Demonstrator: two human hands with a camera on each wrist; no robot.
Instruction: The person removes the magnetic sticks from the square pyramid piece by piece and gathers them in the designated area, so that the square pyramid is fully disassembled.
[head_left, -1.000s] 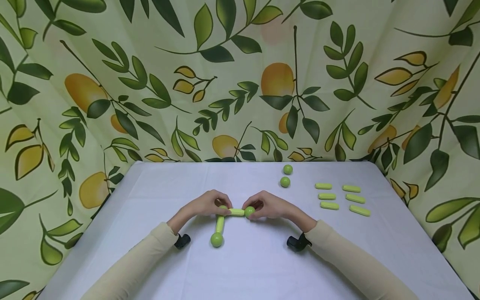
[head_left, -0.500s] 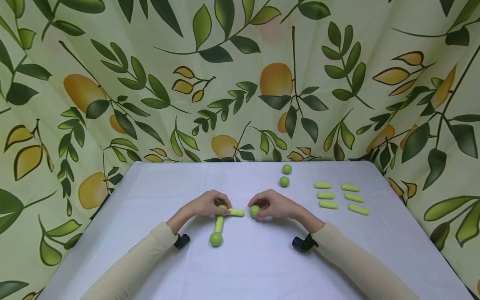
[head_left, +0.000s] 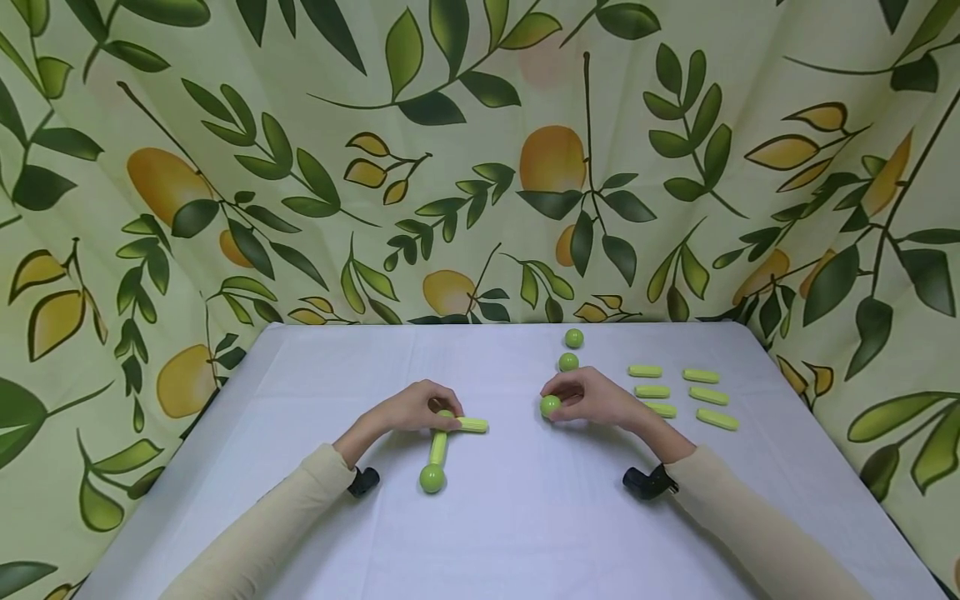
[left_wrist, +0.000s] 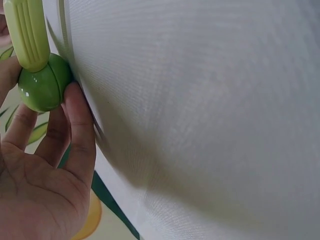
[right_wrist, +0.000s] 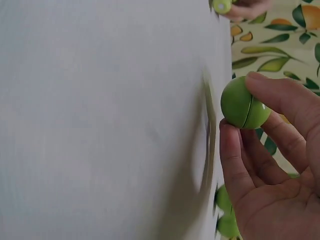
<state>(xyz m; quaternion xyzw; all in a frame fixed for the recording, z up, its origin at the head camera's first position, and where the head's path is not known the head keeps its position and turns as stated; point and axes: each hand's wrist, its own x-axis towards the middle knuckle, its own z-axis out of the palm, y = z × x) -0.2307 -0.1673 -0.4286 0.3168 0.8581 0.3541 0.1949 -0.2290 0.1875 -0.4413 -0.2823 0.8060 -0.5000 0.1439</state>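
Note:
My left hand pinches a green ball at the corner of an L-shaped piece. From that corner one light-green rod runs toward the front to another green ball. A second ribbed rod points right, its far end bare. My right hand holds a separate green ball between thumb and fingers, well to the right of the bare rod end. The right wrist view shows this ball with a seam around it.
Two loose green balls lie at the back of the white-covered table, just beyond my right hand. Several light-green rods lie in two columns to the right. A leaf-and-fruit patterned curtain hangs behind the table.
My right hand has pulled its ball off the end of the right-pointing rod and carried it right and back, near the loose balls. My left hand has stayed in place.

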